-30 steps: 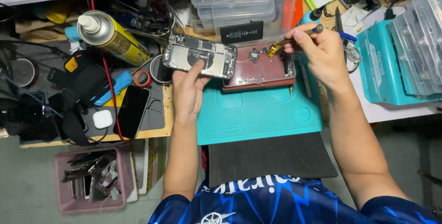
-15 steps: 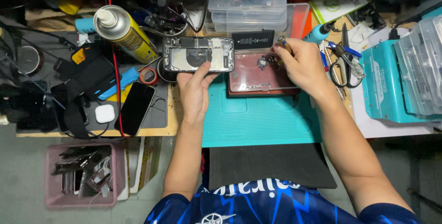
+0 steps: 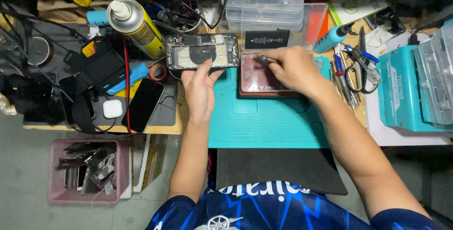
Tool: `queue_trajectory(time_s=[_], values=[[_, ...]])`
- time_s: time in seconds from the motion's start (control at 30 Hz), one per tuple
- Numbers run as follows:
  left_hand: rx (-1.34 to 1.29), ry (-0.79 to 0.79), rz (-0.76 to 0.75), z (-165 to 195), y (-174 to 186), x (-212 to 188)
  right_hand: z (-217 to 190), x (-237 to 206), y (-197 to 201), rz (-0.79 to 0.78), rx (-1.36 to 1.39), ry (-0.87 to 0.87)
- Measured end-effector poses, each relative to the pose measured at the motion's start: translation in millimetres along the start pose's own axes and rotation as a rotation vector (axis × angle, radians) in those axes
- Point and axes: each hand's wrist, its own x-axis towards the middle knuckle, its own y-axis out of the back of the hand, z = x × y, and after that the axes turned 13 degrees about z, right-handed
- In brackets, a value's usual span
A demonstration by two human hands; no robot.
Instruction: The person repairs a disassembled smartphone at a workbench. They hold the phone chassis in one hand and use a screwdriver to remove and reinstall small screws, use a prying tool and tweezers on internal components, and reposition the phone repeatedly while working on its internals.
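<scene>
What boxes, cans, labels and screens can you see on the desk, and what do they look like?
Spray can: back left, lying tilted, silver top, yellow label.
Dark phone: left of the left hand, black blank screen.
Black label card: above the right hand, rectangular.
Clear plastic boxes: back middle, stacked.
Teal box: far right.
</scene>
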Motion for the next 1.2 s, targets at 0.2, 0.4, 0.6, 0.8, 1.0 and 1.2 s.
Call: queue_trajectory(time_s=[0.2, 0.4, 0.6, 0.8, 1.0, 1.2], values=[[0.047, -0.003, 0.018, 0.0, -0.5, -5.3, -10.4, 12.3, -24.7, -0.144, -0.247, 0.063], [0.037, -0.001, 0.02, -3.7, 0.7, -4.2, -5.9, -6.3, -21.7, -0.091, -0.262, 0.176], [0.036, 0.017, 0.019, -8.6, -1.8, -3.6, 0.3, -16.2, -11.2, -0.136, -0.302, 0.152], [0.028, 0.019, 0.007, -9.8, -3.3, -3.6, -4.3, -1.8, -27.8, -0.176, -0.368, 0.086], [0.035, 0.012, 0.025, -5.7, -3.0, -3.4, -8.9, -17.3, -15.0, -0.097, -0.303, 0.148], [0.048, 0.014, 0.025, -3.3, -3.6, -3.6, -0.7, -18.9, 11.5, 0.018, -0.115, 0.021]])
